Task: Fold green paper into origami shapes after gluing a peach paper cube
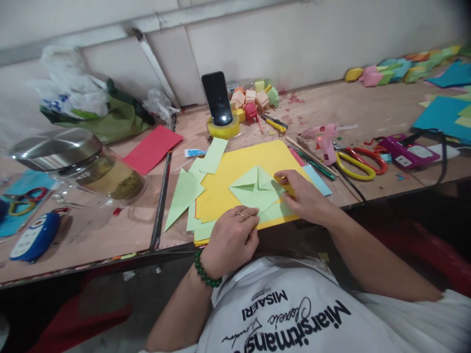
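A light green sheet of paper (255, 189), folded into a diamond with a raised flap and a central crease, lies on a stack of yellow paper (217, 196). My left hand (233, 235), with a ring and a green bead bracelet, has its fingers curled and pressed together at the near edge of the folded paper. At the right corner, the bent thumb and forefinger of my right hand (303, 196) close on that same paper. Their exact contact is partly hidden. More green paper (184, 196) lies by the left side of the stack.
A phone (217, 98) stands on a yellow tape roll (223, 128) behind the stack. Rightward lie a pink glue gun (324, 139), scissors (355, 166) and a purple power socket (410, 152). On the left are a glass jar (110, 181) and red paper (153, 147).
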The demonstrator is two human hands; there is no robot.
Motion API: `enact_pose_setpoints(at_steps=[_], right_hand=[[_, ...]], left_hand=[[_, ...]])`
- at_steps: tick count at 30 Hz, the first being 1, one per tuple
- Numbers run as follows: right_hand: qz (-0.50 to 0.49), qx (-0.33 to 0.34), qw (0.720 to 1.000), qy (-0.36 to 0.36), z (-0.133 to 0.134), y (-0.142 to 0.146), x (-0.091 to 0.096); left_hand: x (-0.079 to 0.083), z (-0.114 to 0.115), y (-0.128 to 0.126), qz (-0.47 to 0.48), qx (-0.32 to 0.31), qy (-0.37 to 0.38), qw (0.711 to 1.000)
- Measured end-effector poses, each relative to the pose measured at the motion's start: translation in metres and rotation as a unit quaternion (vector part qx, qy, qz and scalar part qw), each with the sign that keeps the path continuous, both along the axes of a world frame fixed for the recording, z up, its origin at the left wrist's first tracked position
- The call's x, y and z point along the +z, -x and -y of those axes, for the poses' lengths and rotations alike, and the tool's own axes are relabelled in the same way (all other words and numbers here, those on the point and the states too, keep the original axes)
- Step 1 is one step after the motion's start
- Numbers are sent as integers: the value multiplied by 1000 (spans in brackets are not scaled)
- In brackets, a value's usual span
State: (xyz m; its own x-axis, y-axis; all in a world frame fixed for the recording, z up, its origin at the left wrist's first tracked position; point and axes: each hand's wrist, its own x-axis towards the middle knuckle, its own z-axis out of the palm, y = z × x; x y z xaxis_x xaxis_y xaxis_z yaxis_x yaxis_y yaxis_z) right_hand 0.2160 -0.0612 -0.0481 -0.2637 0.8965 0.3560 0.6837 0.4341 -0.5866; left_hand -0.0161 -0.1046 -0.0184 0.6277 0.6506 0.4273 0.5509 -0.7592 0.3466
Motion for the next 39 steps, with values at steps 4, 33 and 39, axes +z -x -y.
enact_pose_setpoints(at_steps=[4,33,39], right_hand=[[-10,15,999,37,-2,-3,3],[-197,41,980,8,-15,-22,-14],[-112,31,990,-84,-11,-21,-14]], left_hand=[[2,0,0,-3,2,-4,1000],[9,-5,-31,-228,85,-5,970],[11,-5,-31,-239,95,-5,966]])
